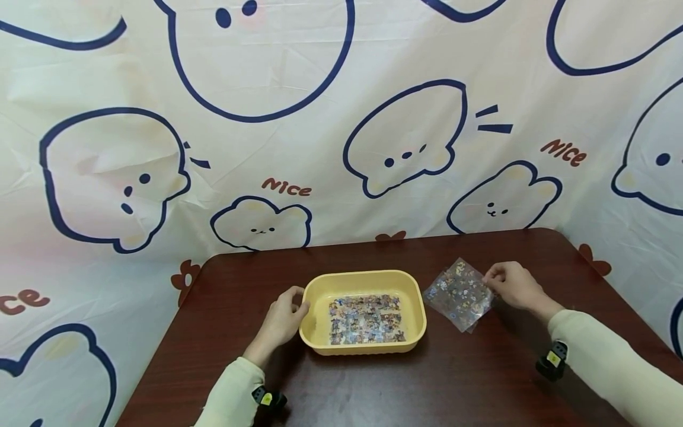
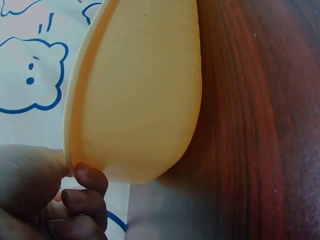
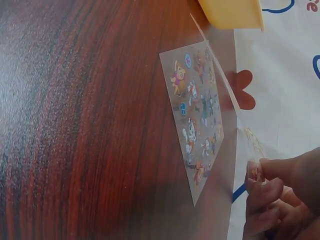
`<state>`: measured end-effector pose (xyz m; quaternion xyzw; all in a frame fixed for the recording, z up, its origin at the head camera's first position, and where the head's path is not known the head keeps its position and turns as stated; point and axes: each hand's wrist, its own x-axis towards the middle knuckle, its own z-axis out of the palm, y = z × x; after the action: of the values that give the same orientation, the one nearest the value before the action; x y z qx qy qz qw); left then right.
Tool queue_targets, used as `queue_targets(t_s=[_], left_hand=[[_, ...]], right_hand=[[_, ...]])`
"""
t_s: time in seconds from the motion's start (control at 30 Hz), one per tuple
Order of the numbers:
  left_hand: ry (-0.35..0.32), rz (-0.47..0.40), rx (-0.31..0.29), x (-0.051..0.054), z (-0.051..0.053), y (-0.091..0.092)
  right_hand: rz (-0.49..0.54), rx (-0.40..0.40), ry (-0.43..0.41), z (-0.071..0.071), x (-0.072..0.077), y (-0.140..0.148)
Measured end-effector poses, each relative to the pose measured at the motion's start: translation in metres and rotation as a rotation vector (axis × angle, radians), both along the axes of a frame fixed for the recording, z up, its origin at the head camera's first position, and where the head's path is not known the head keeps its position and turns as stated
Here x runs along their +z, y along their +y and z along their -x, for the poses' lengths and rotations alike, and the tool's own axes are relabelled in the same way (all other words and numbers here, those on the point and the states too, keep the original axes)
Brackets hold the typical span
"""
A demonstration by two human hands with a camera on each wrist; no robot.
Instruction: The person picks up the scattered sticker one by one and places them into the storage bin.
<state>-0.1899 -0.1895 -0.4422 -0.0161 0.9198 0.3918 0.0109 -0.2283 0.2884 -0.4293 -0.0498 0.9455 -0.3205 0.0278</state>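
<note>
A yellow plastic basin stands on the table. In it lies a rectangular patch of small colourful pictures, too small to make out. My left hand pinches the basin's left rim; in the left wrist view the thumb and curled index finger meet at the edge of the basin wall. To the right of the basin, my right hand pinches a clear sticker sheet by its right corner. The right wrist view shows that sheet raised nearly edge-on above another clear sheet with cartoon dogs, lying on the table.
The dark red-brown wooden table reaches back to a white cloth printed with blue bear outlines, which hangs behind it and at both sides. Each forearm wears a small black device, one on the left and one on the right.
</note>
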Motion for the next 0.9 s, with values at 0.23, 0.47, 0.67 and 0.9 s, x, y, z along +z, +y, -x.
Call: queue_targets(t_s=[0.23,0.47,0.67,0.9], left_hand=[[-0.013,0.0,0.001,0.0013,0.0005,0.001],[-0.019,0.001,0.0,0.0008,0.0007,0.0014],[-0.006,0.009,0.002,0.0021,0.0005,0.0012],[-0.02,0.004,0.004,0.0022,0.0003,0.0014]], right_hand=[[0.031,0.002,0.027,-0.0006,0.0035,0.0021],[0.06,0.02,0.059,-0.0032,0.0068,0.0044],[0.082,0.009,0.056,-0.004,0.0081,0.0061],[0.109,0.007,0.052,-0.0054,0.0095,0.0079]])
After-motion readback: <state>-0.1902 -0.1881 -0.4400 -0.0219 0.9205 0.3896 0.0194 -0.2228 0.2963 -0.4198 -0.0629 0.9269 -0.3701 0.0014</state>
